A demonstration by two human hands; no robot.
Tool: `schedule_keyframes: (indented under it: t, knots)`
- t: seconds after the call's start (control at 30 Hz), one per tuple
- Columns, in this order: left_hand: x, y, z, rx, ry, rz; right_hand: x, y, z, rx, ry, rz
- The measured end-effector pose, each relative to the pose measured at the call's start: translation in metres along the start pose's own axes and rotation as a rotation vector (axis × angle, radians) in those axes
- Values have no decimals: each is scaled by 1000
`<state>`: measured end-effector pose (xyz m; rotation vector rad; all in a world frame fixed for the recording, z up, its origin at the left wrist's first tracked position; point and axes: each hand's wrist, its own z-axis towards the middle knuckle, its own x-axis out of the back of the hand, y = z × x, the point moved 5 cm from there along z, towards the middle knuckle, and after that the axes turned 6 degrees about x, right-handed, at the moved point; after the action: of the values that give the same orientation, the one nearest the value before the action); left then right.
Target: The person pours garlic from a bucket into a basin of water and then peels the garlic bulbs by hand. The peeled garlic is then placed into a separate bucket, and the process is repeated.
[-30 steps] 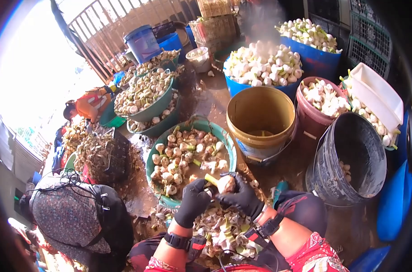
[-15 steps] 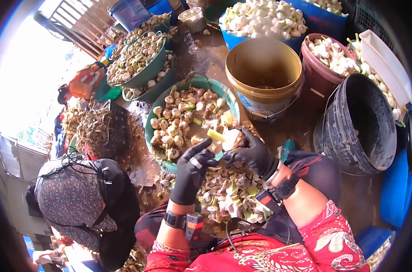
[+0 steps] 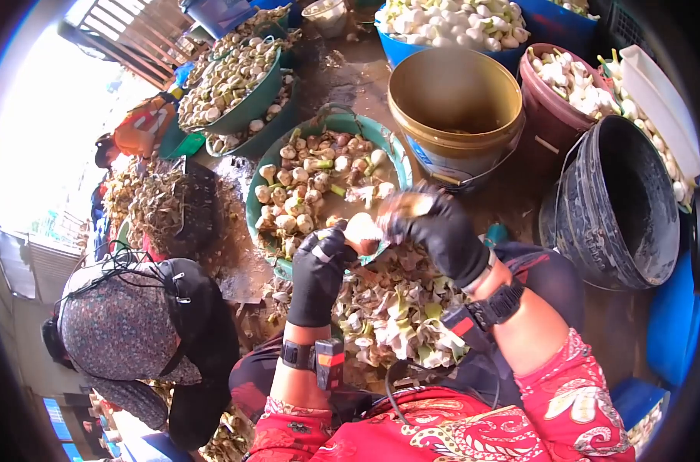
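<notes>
My left hand [image 3: 319, 266], in a black glove with a pale band round one finger, is closed on a garlic bulb [image 3: 360, 229] with its white side up. Close beside it, my right hand [image 3: 446, 235] is also gloved in black, with its fingers curled in and smeared by motion. A brownish, pale-edged piece [image 3: 408, 205] shows at its fingertips; I cannot tell what it is. Beyond both hands stands a green tub [image 3: 406, 165] of unpeeled garlic bulbs [image 3: 296, 192]. Below them, a heap of garlic skins and leaves [image 3: 400, 312] lies between my knees.
A gold-brown bucket [image 3: 454, 92] and a black bucket [image 3: 565, 223] stand to the right. Behind are a blue tub [image 3: 396, 50] and a pink bucket [image 3: 546, 115] of white garlic. A person in a patterned hat [image 3: 122, 331] sits close on the left, near a full dark crate [image 3: 198, 204].
My right hand has risen slightly and blurred, with a brownish piece now at its fingertips. The green stem that stuck out between my hands no longer shows, and the bulb sits by my left fingers.
</notes>
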<state>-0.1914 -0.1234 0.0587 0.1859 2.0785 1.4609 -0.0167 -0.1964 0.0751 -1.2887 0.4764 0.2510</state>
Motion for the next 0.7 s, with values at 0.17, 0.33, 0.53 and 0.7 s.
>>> schedule_keyframes:
  t: [0.17,0.33,0.53,0.7]
  knots:
    - [-2,13,-4,73,31,-21,-13,53,-32,-264,-418,-755]
    - [18,0,7,-116,-6,236,0,55,-31,-557,-548,-1086]
    - [-64,85,31,-630,-123,920,-13,59,-31,-392,-562,-942]
    - [-44,99,81,-432,-244,622,0,52,-29,-365,-343,-784]
